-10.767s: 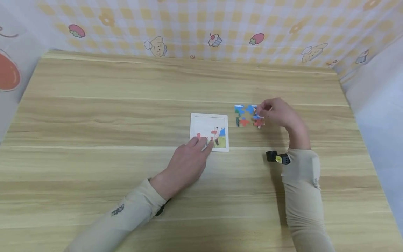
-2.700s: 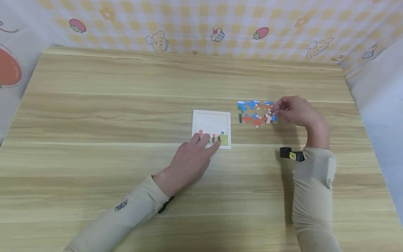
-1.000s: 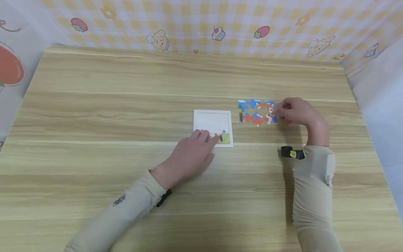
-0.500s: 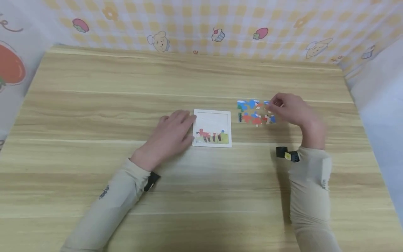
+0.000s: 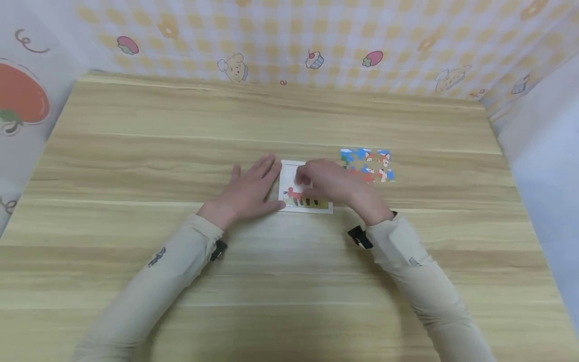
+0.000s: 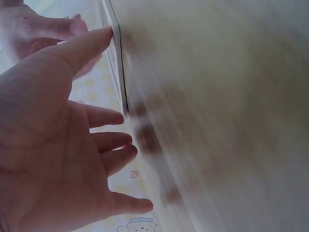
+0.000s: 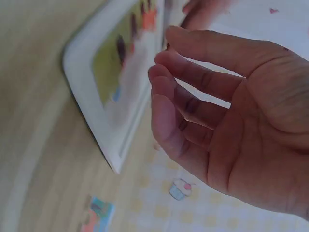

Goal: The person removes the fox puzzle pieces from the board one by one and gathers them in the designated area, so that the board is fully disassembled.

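Note:
A white-framed jigsaw puzzle board (image 5: 319, 210) lies on the table, its bottom strip filled with pieces showing red, dark legs and green ground. My left hand (image 5: 248, 193) rests along the board's left edge, fingers straight; in the left wrist view the thumb (image 6: 99, 43) touches that edge. Above the board hovers my right hand (image 5: 332, 182), fingers loosely bent. The right wrist view shows its thumb and index tips close together, with no piece clearly visible between them. Several loose puzzle pieces (image 5: 383, 157) with fox faces and blue sky lie right of the board, partly behind the right hand.
The wooden table (image 5: 158, 115) extends around the board on every side. A yellow checked cloth (image 5: 267, 37) with cartoon prints hangs along the back edge. Each wrist carries a black strapped camera (image 5: 360, 236).
My left hand has slid off the bottom pieces to the board's left edge. The right hand has left the loose pieces and come over the board. Earlier, a right-side piece left the board.

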The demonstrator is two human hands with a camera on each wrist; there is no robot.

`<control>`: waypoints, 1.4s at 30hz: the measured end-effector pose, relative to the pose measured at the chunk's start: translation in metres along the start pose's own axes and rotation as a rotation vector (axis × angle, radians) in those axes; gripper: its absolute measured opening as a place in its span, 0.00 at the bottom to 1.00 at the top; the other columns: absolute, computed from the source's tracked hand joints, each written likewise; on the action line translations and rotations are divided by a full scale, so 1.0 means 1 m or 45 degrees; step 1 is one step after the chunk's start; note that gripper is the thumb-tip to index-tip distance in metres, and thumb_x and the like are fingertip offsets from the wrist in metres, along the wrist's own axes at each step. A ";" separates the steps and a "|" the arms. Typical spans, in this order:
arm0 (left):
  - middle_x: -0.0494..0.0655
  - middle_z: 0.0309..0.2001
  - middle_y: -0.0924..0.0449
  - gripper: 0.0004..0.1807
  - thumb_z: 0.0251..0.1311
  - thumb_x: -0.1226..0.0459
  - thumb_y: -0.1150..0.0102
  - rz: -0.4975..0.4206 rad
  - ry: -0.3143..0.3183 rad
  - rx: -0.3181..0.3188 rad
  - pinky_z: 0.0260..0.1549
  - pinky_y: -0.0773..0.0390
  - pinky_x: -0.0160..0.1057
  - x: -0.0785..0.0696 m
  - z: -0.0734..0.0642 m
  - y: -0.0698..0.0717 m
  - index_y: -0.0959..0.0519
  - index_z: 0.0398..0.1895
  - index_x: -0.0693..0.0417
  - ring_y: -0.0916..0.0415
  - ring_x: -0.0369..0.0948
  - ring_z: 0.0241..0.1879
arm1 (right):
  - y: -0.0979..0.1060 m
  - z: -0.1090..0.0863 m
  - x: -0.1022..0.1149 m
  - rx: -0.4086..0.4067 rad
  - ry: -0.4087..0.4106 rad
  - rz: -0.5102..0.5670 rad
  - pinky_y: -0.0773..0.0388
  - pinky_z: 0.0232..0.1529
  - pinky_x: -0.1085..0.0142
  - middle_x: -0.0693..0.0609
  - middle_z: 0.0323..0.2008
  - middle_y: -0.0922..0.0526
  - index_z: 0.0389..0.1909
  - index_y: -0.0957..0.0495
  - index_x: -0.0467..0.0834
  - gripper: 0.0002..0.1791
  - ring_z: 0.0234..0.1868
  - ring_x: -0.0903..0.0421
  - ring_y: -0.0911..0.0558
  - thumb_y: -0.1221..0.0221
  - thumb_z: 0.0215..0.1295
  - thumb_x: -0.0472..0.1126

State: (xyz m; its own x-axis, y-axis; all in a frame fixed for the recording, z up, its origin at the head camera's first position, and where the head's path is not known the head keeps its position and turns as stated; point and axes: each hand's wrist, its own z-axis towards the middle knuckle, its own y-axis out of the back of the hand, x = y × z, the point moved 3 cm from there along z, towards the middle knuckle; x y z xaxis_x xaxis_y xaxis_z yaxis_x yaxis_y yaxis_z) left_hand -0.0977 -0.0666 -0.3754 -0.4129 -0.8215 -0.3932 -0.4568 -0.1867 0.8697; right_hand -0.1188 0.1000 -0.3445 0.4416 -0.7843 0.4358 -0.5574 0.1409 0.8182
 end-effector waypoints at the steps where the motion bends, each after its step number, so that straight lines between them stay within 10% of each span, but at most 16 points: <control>1: 0.52 0.73 0.64 0.48 0.59 0.44 0.47 0.003 -0.005 0.008 0.59 0.62 0.67 0.000 0.001 0.000 0.56 0.73 0.57 0.68 0.45 0.71 | -0.002 0.003 0.001 0.004 0.003 -0.007 0.28 0.45 0.61 0.49 0.38 0.22 0.43 0.21 0.40 0.11 0.39 0.53 0.25 0.39 0.60 0.35; 42: 0.50 0.73 0.63 0.51 0.56 0.41 0.44 0.084 -0.005 0.071 0.55 0.63 0.71 0.001 0.006 0.002 0.56 0.73 0.55 0.64 0.46 0.71 | -0.023 0.011 -0.005 -0.061 0.133 0.222 0.30 0.32 0.65 0.50 0.29 0.26 0.39 0.33 0.41 0.16 0.29 0.56 0.28 0.40 0.51 0.27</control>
State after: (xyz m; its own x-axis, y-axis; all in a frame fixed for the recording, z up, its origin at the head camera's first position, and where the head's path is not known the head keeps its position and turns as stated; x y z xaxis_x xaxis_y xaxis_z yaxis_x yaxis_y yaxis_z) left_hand -0.1036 -0.0651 -0.3757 -0.4467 -0.8288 -0.3368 -0.4717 -0.1017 0.8759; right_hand -0.1159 0.0938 -0.3693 0.4133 -0.6791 0.6066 -0.5986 0.2993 0.7430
